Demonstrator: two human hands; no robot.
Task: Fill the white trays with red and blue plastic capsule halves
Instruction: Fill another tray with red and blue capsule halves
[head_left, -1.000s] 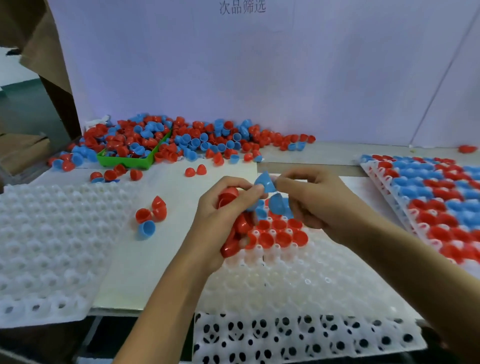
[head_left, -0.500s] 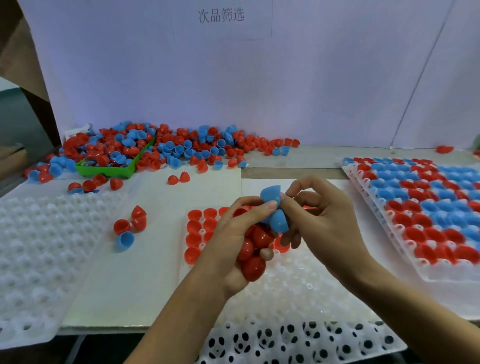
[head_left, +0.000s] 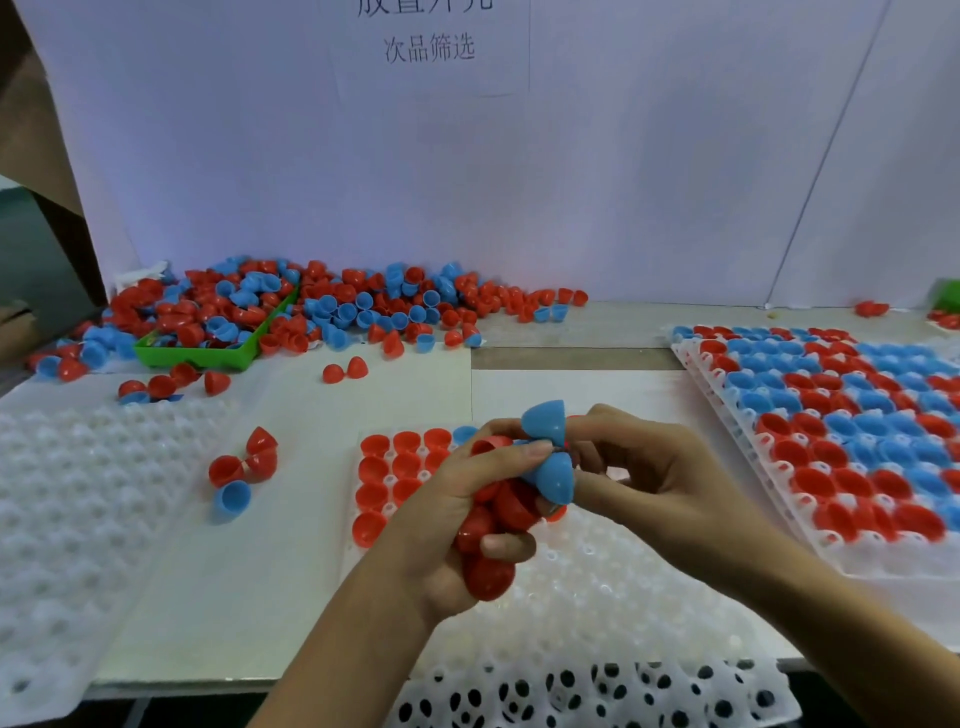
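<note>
My left hand (head_left: 457, 519) is curled round a handful of red capsule halves (head_left: 488, 566) above the middle white tray (head_left: 597, 613). Its thumb presses against two blue capsule halves: an upper blue half (head_left: 545, 423) and a lower blue half (head_left: 553, 480). My right hand (head_left: 644, 467) pinches those blue halves from the right. The tray's far left corner holds several red halves (head_left: 395, 467) in its cups; the hands hide part of that filled patch. The rest of its cups show white.
A heap of loose red and blue halves (head_left: 337, 306) lies against the back wall around a green tray (head_left: 208, 356). An unfilled white tray (head_left: 67, 499) lies left, a filled tray (head_left: 852, 431) right. A few loose halves (head_left: 244, 467) sit between the trays.
The view has tilted slightly, so the scene sits lower in frame. Both hands have stayed together over the middle tray, and the two blue halves have turned between the fingers.
</note>
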